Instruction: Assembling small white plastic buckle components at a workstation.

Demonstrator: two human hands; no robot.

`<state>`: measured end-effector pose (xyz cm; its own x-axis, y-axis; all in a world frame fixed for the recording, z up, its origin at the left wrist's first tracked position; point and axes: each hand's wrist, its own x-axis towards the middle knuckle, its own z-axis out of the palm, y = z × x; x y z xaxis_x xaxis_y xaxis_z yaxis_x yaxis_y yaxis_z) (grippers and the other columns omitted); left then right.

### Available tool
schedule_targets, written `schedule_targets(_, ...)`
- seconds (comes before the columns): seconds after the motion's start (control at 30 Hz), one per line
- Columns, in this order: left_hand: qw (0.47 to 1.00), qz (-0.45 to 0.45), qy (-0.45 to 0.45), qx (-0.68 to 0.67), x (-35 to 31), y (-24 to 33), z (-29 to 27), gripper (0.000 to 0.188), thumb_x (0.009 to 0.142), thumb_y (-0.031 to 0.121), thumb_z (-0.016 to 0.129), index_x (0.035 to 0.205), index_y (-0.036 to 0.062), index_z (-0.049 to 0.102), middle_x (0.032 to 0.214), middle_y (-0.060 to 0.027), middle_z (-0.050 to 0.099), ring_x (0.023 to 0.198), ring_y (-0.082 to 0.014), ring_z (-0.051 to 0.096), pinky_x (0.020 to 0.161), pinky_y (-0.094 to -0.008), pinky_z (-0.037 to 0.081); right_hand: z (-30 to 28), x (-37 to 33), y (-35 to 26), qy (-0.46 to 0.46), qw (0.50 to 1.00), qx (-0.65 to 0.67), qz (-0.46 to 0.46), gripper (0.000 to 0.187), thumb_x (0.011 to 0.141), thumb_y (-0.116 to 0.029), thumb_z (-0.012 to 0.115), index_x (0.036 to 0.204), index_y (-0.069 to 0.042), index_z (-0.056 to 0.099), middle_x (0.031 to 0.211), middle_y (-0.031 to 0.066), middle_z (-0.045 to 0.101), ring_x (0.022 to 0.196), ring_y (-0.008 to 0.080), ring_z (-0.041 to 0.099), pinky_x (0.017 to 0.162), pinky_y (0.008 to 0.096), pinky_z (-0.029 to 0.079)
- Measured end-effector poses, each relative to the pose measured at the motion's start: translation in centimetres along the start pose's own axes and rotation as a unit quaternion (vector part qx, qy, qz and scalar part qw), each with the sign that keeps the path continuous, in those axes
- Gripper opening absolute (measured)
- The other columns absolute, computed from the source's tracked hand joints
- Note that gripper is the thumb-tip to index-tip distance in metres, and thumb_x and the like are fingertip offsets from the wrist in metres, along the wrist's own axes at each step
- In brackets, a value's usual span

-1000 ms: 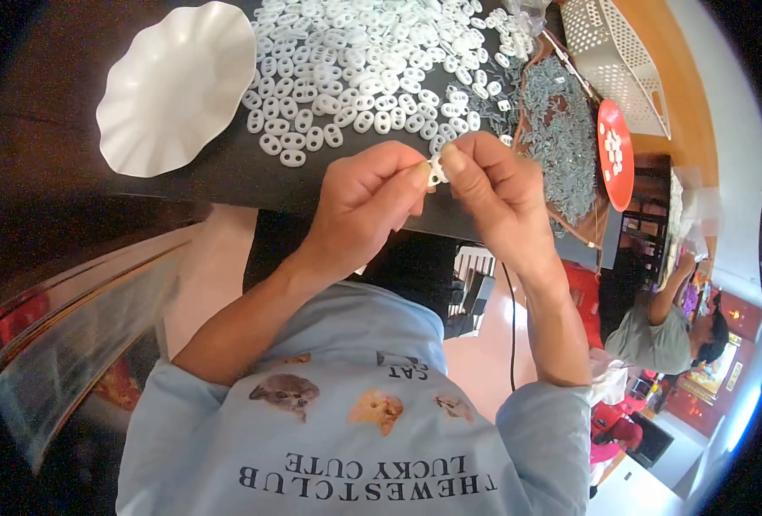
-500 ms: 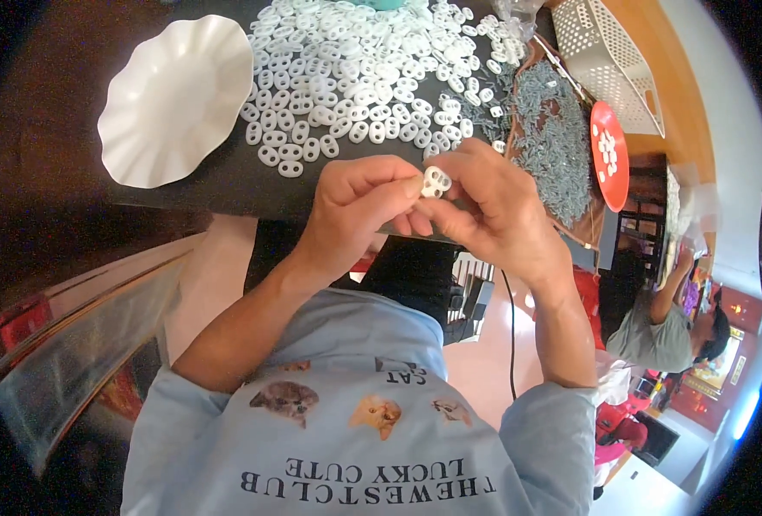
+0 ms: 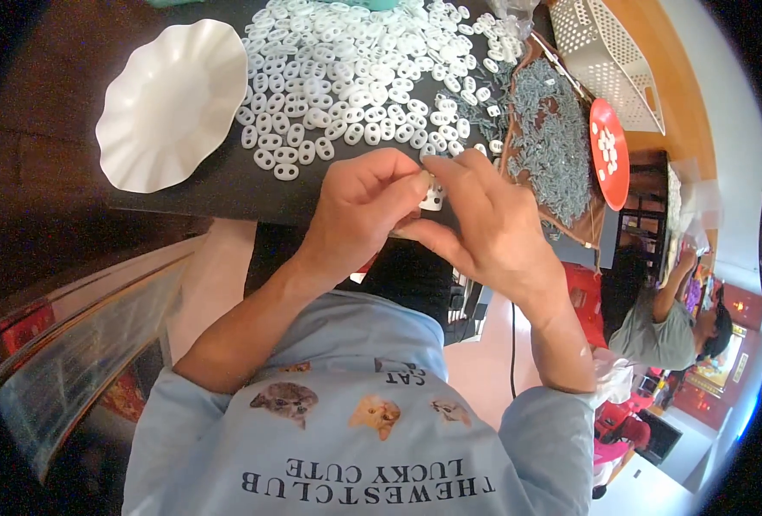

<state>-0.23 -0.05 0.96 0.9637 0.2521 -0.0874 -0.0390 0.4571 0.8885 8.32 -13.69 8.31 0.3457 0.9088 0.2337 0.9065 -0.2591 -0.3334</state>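
Note:
Close above the table's near edge, my left hand (image 3: 359, 206) pinches a small white plastic piece (image 3: 433, 199) with holes in it, thumb pressed against forefinger. My right hand (image 3: 501, 219) curls round the same piece from the other side, its fingertips over the top and its thumb below. Fingers cover much of the piece, so its full shape is hidden. Just beyond both hands spreads a heap of white oval plastic pieces (image 3: 338, 82), each with two holes.
A white wavy-edged dish (image 3: 170, 107) stands at the left. On the right lie many small grey plastic parts (image 3: 553, 142), a red plate (image 3: 611, 185) with white pieces, and a white perforated basket (image 3: 604, 60). Another person (image 3: 660, 335) is at the far right.
My right hand has turned, its fingers now closing over the top of the white piece and its thumb dropping lower. Less of the piece shows, and it sits slightly lower.

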Motion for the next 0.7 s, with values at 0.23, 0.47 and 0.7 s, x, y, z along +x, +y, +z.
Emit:
schedule_targets(0.23,1.000,0.009,-0.003,0.007,-0.2,0.6,0.2,0.014,0.090,0.009,0.056,0.080,-0.0004,0.060,0.068,0.0040,0.053,0.062,-0.0009,0.045,0.053,-0.0189,0.035,1.0,0.0,0.7,-0.011,0.997,-0.070,-0.022,0.040,0.078,-0.029,0.071,0.104,-0.002,0.056,0.084,0.0111,0.053,0.062,0.0280,0.059,0.050,0.0363,0.049)
schedule_targets(0.47,0.997,0.042,-0.002,0.070,0.0,0.5,-0.2,0.015,0.090,0.009,0.056,0.079,0.0000,0.060,0.067,0.0036,0.053,0.061,-0.0017,0.046,0.052,-0.0196,0.035,0.4,0.2,0.6,-0.032,0.996,-0.080,-0.032,0.039,0.078,-0.032,0.070,0.099,-0.003,0.055,0.080,0.0093,0.052,0.061,0.0275,0.058,0.050,0.0366,0.048)
schedule_targets(0.7,0.998,-0.001,-0.013,0.065,-0.1,0.5,0.2,0.015,0.090,0.010,0.055,0.079,0.0005,0.059,0.066,0.0037,0.051,0.061,-0.0016,0.044,0.052,-0.0203,0.035,1.0,-0.2,1.3,-0.032,0.997,-0.067,-0.039,0.032,0.079,-0.026,0.070,0.093,-0.003,0.053,0.076,0.0098,0.049,0.067,0.0280,0.058,0.052,0.0375,0.047)
